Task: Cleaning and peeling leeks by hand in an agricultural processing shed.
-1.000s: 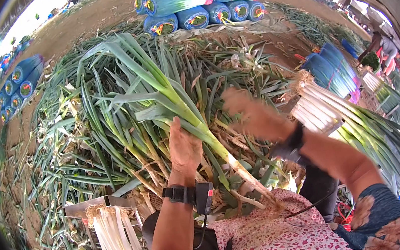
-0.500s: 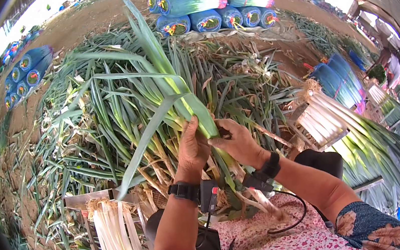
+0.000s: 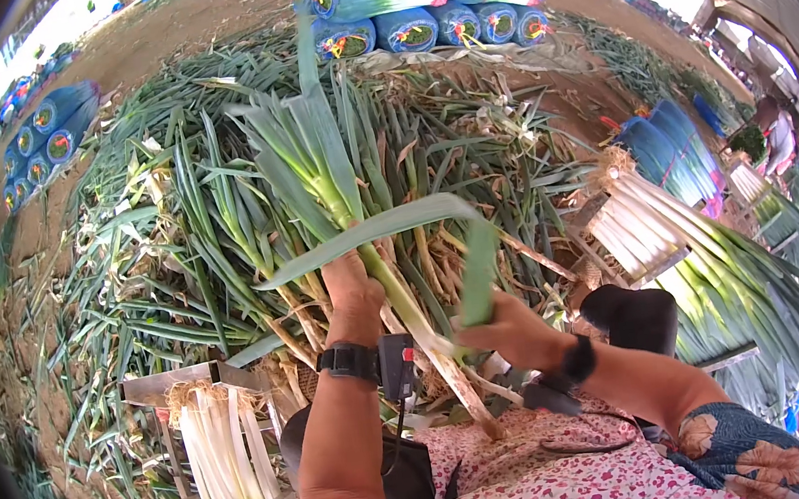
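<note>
My left hand (image 3: 353, 291) is closed around a leek (image 3: 397, 290) in front of me. Its green leaves fan out toward the far side, and its pale stem slants down toward my lap. My right hand (image 3: 517, 333), right of the stem, grips a long green leaf (image 3: 480, 274). That leaf rises from my fingers, bends sharply and runs left across the leek above my left hand. My left fingers are partly hidden behind the wrist and stem. Beyond both hands lies a heap of untrimmed leeks (image 3: 220, 192).
Metal racks hold white-stemmed leeks at left (image 3: 226, 464) and right (image 3: 639, 228). Blue-wrapped leek bundles (image 3: 406, 31) are stacked at the back, with another stack (image 3: 52, 139) at far left. A pink floral cloth (image 3: 550, 472) covers my lap.
My right hand has moved right and down, drawing a leaf away from the leek. My left hand has shifted left, and the leek's pale stem now shows.
</note>
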Demonstrator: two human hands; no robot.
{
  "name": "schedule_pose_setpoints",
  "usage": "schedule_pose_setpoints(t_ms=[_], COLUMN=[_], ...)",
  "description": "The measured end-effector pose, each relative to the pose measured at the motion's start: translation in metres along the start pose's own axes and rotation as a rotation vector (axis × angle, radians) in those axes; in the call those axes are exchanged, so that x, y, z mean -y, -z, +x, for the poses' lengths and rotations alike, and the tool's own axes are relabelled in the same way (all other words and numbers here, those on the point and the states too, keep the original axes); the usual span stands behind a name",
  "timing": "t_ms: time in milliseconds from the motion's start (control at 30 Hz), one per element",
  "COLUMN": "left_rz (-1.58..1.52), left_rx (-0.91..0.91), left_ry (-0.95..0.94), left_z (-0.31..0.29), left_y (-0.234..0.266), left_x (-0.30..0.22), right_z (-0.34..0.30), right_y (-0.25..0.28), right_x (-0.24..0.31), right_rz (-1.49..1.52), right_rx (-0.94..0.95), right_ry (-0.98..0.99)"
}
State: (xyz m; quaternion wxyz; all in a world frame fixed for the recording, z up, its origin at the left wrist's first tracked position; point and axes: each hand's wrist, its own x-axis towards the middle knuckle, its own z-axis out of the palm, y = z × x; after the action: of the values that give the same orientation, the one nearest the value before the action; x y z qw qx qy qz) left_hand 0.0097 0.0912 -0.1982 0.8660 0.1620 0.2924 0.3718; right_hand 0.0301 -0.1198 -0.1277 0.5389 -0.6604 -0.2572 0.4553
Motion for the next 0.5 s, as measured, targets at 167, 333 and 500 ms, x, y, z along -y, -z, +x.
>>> schedule_pose_setpoints(t_ms=[167,333,500], left_rz=[0.059,0.052,-0.146], left_rx=[0.055,0.139,0.394], left_ry=[0.055,0.102,0.291], left_z=[0.003,-0.007,-0.026], left_y=[0.005,0.011,-0.027], left_x=[-0.003,-0.017,-0.008], right_z=[-0.038,0.032,0.088], right_y=[0.067,0.161,0.303], right_x=[0.023,0.136,0.207], right_rz=[0.239,0.058,-0.426], right_rx=[-0.195,-0.439,-0.275], right_ry=[0.231,0.462,0.935])
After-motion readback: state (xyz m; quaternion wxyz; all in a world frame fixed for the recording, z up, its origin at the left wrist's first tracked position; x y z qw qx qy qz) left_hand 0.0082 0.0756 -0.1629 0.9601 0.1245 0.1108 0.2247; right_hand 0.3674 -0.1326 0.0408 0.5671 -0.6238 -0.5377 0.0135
